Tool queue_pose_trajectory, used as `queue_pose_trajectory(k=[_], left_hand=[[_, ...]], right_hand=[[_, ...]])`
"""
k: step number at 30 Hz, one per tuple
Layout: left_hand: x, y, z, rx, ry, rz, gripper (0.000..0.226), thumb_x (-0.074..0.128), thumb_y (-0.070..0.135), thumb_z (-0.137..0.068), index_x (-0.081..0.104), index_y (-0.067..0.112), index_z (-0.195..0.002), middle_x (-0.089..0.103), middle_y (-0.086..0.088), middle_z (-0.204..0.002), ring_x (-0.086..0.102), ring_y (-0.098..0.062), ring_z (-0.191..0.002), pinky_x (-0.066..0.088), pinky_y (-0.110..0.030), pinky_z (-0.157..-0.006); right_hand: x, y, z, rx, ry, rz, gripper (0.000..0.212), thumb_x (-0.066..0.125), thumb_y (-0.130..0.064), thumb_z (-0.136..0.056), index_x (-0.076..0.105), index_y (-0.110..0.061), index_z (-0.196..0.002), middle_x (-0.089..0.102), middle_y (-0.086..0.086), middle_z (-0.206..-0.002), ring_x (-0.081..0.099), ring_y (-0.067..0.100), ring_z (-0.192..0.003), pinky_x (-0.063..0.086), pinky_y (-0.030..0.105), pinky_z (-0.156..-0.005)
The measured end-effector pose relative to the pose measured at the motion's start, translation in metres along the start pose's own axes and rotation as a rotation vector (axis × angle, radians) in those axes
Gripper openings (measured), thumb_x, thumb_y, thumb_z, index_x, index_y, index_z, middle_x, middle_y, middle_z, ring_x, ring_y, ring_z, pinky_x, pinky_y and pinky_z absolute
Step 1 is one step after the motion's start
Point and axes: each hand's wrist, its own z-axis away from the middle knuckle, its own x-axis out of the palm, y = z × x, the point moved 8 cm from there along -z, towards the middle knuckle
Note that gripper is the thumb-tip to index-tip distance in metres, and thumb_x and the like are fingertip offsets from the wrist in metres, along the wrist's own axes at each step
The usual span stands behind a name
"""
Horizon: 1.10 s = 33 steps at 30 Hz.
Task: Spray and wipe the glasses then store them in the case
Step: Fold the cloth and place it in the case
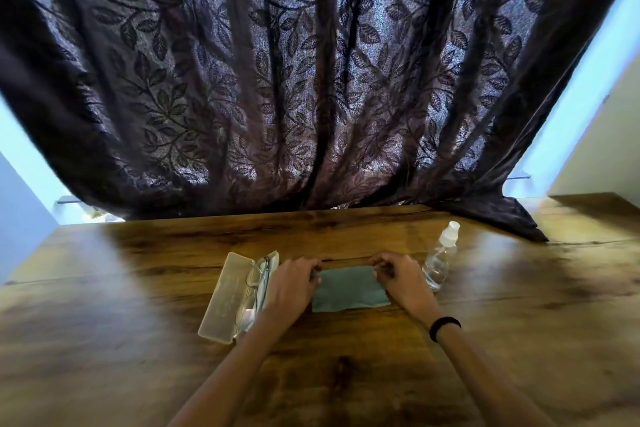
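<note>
A teal wiping cloth [348, 289] lies flat on the wooden table [138, 288]. My left hand [294, 282] pinches its far left corner and my right hand [398, 276] pinches its far right corner. To the left, an open translucent glasses case [225, 295] holds thin metal-framed glasses [256, 282]. A clear spray bottle [440, 258] with a white cap stands just right of my right hand.
A dark leaf-patterned curtain [311, 80] hangs behind the table, and its hem drapes onto the far right of the tabletop [512, 222]. A black band circles my right wrist [445, 328].
</note>
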Motion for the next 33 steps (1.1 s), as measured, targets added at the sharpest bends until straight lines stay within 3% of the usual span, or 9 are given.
queue_pose_trajectory(k=[3, 6, 11, 15, 22, 24, 27, 30, 33], left_hand=[[-0.004, 0.004, 0.012, 0.078, 0.019, -0.03, 0.023, 0.057, 0.025, -0.09, 0.061, 0.023, -0.113, 0.064, 0.005, -0.112, 0.057, -0.009, -0.099, 0.04, -0.016, -0.077], [-0.001, 0.011, 0.027, 0.182, 0.007, -0.108, 0.022, 0.053, 0.025, -0.092, 0.061, 0.024, -0.112, 0.061, 0.007, -0.111, 0.049, -0.009, -0.105, 0.043, -0.02, -0.081], [0.003, 0.017, 0.04, 0.26, -0.051, -0.207, 0.025, 0.045, 0.023, -0.095, 0.058, 0.026, -0.116, 0.057, 0.008, -0.115, 0.043, -0.011, -0.109, 0.044, -0.024, -0.084], [0.001, 0.021, 0.048, 0.268, -0.059, -0.233, 0.027, 0.041, 0.022, -0.096, 0.056, 0.025, -0.118, 0.056, 0.007, -0.117, 0.043, -0.012, -0.111, 0.045, -0.025, -0.085], [0.004, 0.021, 0.056, 0.227, -0.121, -0.34, 0.029, 0.043, 0.015, -0.093, 0.055, 0.022, -0.119, 0.051, 0.003, -0.122, 0.04, -0.016, -0.114, 0.046, -0.03, -0.088], [0.0, 0.021, 0.056, 0.175, -0.092, -0.346, 0.027, 0.045, 0.017, -0.093, 0.055, 0.022, -0.118, 0.051, 0.003, -0.122, 0.041, -0.016, -0.113, 0.046, -0.029, -0.087], [-0.005, 0.028, 0.057, 0.154, -0.033, -0.322, 0.029, 0.045, 0.021, -0.093, 0.05, 0.021, -0.122, 0.048, 0.002, -0.126, 0.04, -0.015, -0.115, 0.046, -0.029, -0.087], [0.009, 0.045, 0.063, 0.213, -0.085, -0.24, 0.035, 0.039, 0.026, -0.096, 0.042, 0.021, -0.131, 0.042, 0.001, -0.136, 0.035, -0.015, -0.124, 0.04, -0.034, -0.098], [0.026, 0.054, 0.069, 0.214, -0.158, -0.237, 0.041, 0.034, 0.037, -0.097, 0.037, 0.021, -0.135, 0.034, 0.002, -0.144, 0.027, -0.016, -0.131, 0.033, -0.038, -0.105]], right_hand=[[-0.001, -0.003, 0.011, -0.064, -0.015, 0.009, 0.025, 0.057, -0.008, -0.087, 0.063, -0.016, -0.111, 0.067, 0.0, -0.105, 0.06, 0.008, -0.09, 0.046, 0.013, -0.075], [0.002, -0.005, 0.025, -0.161, -0.029, 0.09, 0.027, 0.052, -0.006, -0.089, 0.062, -0.015, -0.113, 0.063, -0.002, -0.112, 0.054, 0.009, -0.103, 0.039, 0.015, -0.087], [0.004, -0.004, 0.036, -0.23, -0.003, 0.143, 0.02, 0.055, -0.002, -0.085, 0.066, -0.016, -0.094, 0.061, -0.006, -0.103, 0.047, 0.009, -0.103, 0.034, 0.013, -0.083], [0.004, 0.003, 0.038, -0.202, -0.009, 0.157, 0.018, 0.055, -0.005, -0.086, 0.066, -0.015, -0.095, 0.062, -0.002, -0.107, 0.047, 0.01, -0.106, 0.037, 0.016, -0.085], [0.001, 0.005, 0.039, -0.175, -0.011, 0.112, 0.018, 0.057, -0.002, -0.083, 0.068, -0.016, -0.087, 0.062, -0.005, -0.103, 0.051, 0.008, -0.102, 0.036, 0.009, -0.084], [-0.005, 0.005, 0.036, -0.159, 0.044, 0.084, 0.022, 0.054, 0.0, -0.084, 0.068, -0.015, -0.093, 0.063, -0.003, -0.102, 0.053, 0.008, -0.097, 0.037, 0.007, -0.08], [-0.009, 0.004, 0.028, -0.137, 0.092, 0.083, 0.024, 0.051, -0.003, -0.089, 0.065, -0.014, -0.105, 0.065, 0.002, -0.107, 0.056, 0.013, -0.101, 0.043, 0.019, -0.086], [0.001, 0.007, 0.018, -0.098, 0.0, 0.17, 0.03, 0.051, -0.014, -0.091, 0.056, -0.015, -0.121, 0.058, 0.004, -0.123, 0.047, 0.022, -0.116, 0.038, 0.031, -0.098], [0.015, 0.015, 0.016, -0.048, -0.122, 0.291, 0.039, 0.056, -0.029, -0.089, 0.051, -0.015, -0.126, 0.05, 0.002, -0.129, 0.035, 0.021, -0.12, 0.032, 0.031, -0.1]])
